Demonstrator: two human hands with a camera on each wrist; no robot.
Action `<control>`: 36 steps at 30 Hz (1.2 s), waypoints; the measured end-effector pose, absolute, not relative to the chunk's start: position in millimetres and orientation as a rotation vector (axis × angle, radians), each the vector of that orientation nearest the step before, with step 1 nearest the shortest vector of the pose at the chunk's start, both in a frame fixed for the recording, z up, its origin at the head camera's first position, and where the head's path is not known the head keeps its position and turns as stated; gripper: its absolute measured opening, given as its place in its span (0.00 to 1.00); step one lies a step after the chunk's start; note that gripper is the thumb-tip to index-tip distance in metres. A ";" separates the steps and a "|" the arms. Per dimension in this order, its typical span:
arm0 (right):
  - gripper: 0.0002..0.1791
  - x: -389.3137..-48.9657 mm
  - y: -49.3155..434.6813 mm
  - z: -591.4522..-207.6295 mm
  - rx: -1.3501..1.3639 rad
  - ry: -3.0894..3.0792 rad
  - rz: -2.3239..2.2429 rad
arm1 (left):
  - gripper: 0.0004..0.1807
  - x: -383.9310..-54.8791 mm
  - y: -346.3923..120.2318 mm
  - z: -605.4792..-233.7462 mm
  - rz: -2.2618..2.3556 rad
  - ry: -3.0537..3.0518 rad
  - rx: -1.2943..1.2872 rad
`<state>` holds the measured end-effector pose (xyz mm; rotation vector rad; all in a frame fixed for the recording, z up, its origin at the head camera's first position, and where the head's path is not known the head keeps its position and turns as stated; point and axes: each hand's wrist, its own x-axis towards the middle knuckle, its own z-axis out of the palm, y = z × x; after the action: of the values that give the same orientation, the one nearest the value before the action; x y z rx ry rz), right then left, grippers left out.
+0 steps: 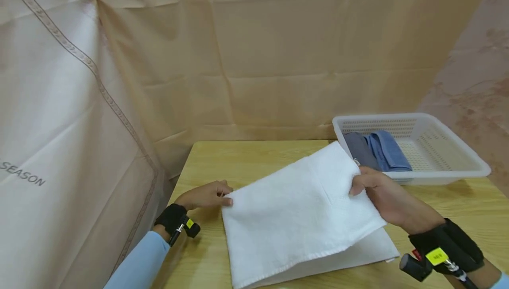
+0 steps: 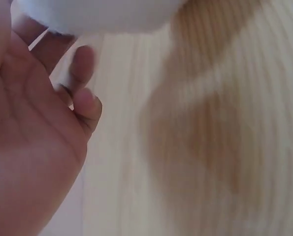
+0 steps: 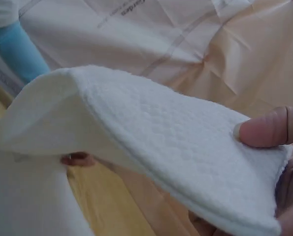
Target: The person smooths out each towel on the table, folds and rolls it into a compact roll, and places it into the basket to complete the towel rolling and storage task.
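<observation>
A white towel, doubled over in a loose fold, slants up between both hands over the wooden table. My left hand pinches its left corner, thumb in front. In the left wrist view, the last fingers of that hand curl just below the blurred white cloth. My right hand grips the towel's raised right edge. Seen from the right wrist, the thumb presses on the textured towel, with fingers beneath it. The towel's lower layer lies on the table.
At the back right of the table stands a white plastic basket. In its left part lie a folded blue towel and a folded grey cloth. Beige sheeting hangs behind, and pale sheeting hangs on the left.
</observation>
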<state>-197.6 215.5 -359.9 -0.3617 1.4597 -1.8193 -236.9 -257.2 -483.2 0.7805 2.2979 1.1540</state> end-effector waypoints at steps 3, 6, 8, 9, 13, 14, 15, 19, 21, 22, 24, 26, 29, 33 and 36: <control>0.30 -201.9 237.0 -379.7 -0.225 1.700 -1.703 | 0.18 -236.2 -260.2 -488.4 1.116 2.332 0.786; 0.41 -205.2 256.9 -406.3 -0.099 1.913 -1.556 | 0.14 -236.0 -260.1 -494.3 1.070 2.376 0.794; 0.42 -207.3 268.5 -425.9 -0.047 2.010 -1.473 | 0.12 -236.3 -259.4 -497.2 1.026 2.407 0.798; 0.42 -208.1 273.1 -435.2 -0.021 2.051 -1.437 | 0.12 -236.0 -259.0 -498.0 0.999 2.424 0.806; 0.41 -211.2 283.1 -463.0 -0.048 2.162 -1.334 | 0.18 -234.5 -258.5 -499.9 0.931 2.458 0.803; 0.41 -211.4 284.0 -466.6 -0.087 2.172 -1.330 | 0.18 -234.1 -258.4 -500.7 0.926 2.456 0.814; 0.41 -211.3 284.3 -468.7 -0.124 2.176 -1.339 | 0.17 -233.5 -258.4 -501.4 0.937 2.445 0.817; 0.44 -212.6 284.2 -466.6 -0.353 2.132 -1.475 | 0.08 -230.4 -259.4 -504.7 1.020 2.398 0.831; 0.44 -215.2 282.8 -463.6 -0.434 2.105 -1.538 | 0.15 -228.2 -259.9 -505.5 1.049 2.401 0.826; 0.44 -216.8 281.7 -463.4 -0.454 2.121 -1.542 | 0.18 -227.0 -260.3 -505.7 1.054 2.411 0.823; 0.43 -219.6 280.3 -466.3 -0.439 2.192 -1.500 | 0.21 -225.0 -260.0 -506.2 1.035 2.444 0.807; 0.42 -220.5 279.5 -472.4 -0.413 2.327 -1.393 | 0.21 -224.0 -258.9 -507.4 0.996 2.474 0.799; 0.38 -217.0 275.9 -484.4 -0.429 2.656 -1.128 | 0.18 -223.4 -257.8 -508.3 0.945 2.500 0.795; 0.22 -201.0 259.1 -491.2 -0.542 3.099 -0.760 | 0.13 -222.5 -258.1 -504.9 0.929 2.493 0.781; 0.14 -185.2 238.7 -490.5 -0.701 3.175 -0.591 | 0.13 -220.7 -257.7 -500.4 0.934 2.491 0.757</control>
<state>-185.2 238.7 -490.5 -0.7012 3.1751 -0.5910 -220.7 -257.7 -500.4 0.7567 2.4913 0.9337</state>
